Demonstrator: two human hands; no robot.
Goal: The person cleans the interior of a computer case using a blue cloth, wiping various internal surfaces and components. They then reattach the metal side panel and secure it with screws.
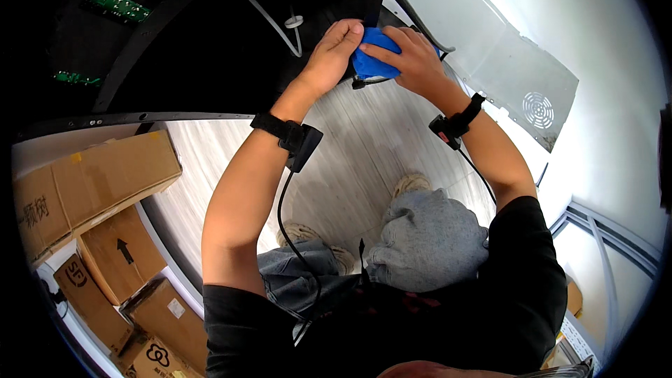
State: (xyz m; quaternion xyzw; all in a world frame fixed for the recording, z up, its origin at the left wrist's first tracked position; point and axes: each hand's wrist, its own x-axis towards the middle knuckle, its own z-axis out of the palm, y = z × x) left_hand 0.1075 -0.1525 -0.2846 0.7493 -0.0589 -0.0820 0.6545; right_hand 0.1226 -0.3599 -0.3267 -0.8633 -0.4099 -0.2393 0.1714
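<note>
A crumpled blue cloth-like piece [372, 63] sits at the edge of the dark structure, at the top centre, with a pale object and a black fitting partly showing beneath it. My left hand [334, 54] grips its left side, thumb along the near face. My right hand [418, 63] is closed on its right side with the fingers bent over the blue material. A black cable [420, 21] runs down just behind my right hand. What lies inside or behind the blue piece is hidden.
A black curved frame [126, 56] with green circuit boards [119, 3] and a hanging grey cable [259, 7] fills the upper left. A grey vented panel [504, 63] stands at upper right. Several cardboard boxes [122, 252] are stacked at lower left. My feet stand on the pale floor [350, 133].
</note>
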